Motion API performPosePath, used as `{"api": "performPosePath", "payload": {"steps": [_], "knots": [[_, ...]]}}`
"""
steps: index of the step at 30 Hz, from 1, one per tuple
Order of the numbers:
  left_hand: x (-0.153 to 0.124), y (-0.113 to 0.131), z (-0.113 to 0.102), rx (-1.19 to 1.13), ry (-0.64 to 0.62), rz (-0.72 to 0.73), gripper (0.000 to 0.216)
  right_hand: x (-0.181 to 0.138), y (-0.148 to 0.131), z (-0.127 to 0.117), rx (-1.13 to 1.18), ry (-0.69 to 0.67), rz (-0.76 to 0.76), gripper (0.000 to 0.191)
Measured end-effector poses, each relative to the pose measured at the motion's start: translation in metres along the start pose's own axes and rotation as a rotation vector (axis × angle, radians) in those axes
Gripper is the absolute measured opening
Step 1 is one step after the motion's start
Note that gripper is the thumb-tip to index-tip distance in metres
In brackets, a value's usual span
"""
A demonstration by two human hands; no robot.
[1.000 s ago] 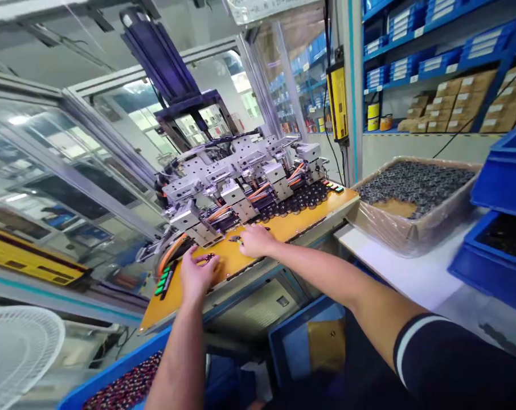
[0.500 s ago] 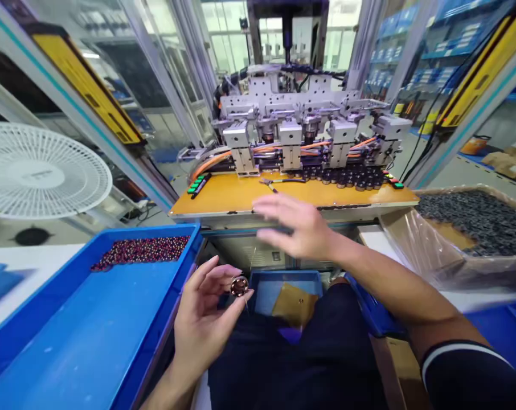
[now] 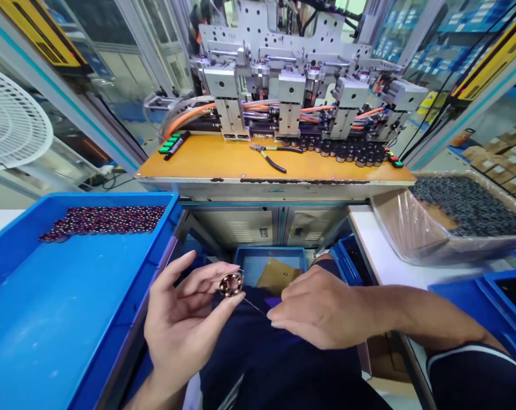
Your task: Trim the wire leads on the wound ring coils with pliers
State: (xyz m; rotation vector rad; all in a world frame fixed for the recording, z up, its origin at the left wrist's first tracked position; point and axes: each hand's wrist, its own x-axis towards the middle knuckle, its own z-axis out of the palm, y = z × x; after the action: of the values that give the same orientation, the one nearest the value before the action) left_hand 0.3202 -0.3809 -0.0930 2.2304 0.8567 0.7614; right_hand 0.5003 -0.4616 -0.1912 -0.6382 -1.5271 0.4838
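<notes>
Between the thumb and fingers of my left hand is a small round motor stator with copper windings, its open face turned toward me. A thin wire runs from the stator's lower right side to my right hand, whose thumb and fingertips pinch its end. Another short wire shows at the stator's top edge. Both hands are above my lap, apart from each other.
At left, a blue tray holds many small coil parts. Ahead, pliers, markers and black round parts lie on an orange bench beneath a metal fixture. A plastic-lined box of dark parts stands right.
My right hand has come down from in front of the bench to beside the stator, closing on the wire. The left hand still holds the stator. The view has tilted downward.
</notes>
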Motion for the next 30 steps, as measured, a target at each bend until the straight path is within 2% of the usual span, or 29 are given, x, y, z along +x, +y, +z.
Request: {"api": "performPosePath", "payload": {"steps": [2,6,9,11,17,24,27,30], "knots": [[-0.002,0.001,0.000,0.004,0.007,-0.002,0.080,-0.001,0.002,0.003,0.146,0.025,0.093,0.014],[-0.007,0.000,0.000,0.000,-0.048,0.046,0.082,0.007,0.009,0.006,0.425,0.189,0.450,0.041],[-0.009,-0.002,0.002,0.010,-0.109,0.094,0.084,0.017,0.012,0.016,0.763,0.229,0.678,0.035],[-0.010,-0.003,0.004,0.018,-0.105,0.110,0.086,0.022,0.012,0.027,0.915,0.251,0.753,0.030],[-0.006,-0.006,-0.001,-0.121,-0.082,0.021,0.082,0.016,0.008,0.048,0.993,0.411,0.793,0.030],[-0.010,-0.003,-0.004,-0.169,-0.212,0.043,0.082,0.019,0.003,0.034,1.010,0.333,0.790,0.030],[-0.012,-0.003,-0.004,-0.238,-0.230,-0.067,0.076,0.018,0.001,0.038,0.956,0.351,0.761,0.027],[-0.011,-0.008,-0.007,-0.378,-0.263,-0.199,0.059,0.011,0.000,0.043,0.884,0.360,0.759,0.027]]}}
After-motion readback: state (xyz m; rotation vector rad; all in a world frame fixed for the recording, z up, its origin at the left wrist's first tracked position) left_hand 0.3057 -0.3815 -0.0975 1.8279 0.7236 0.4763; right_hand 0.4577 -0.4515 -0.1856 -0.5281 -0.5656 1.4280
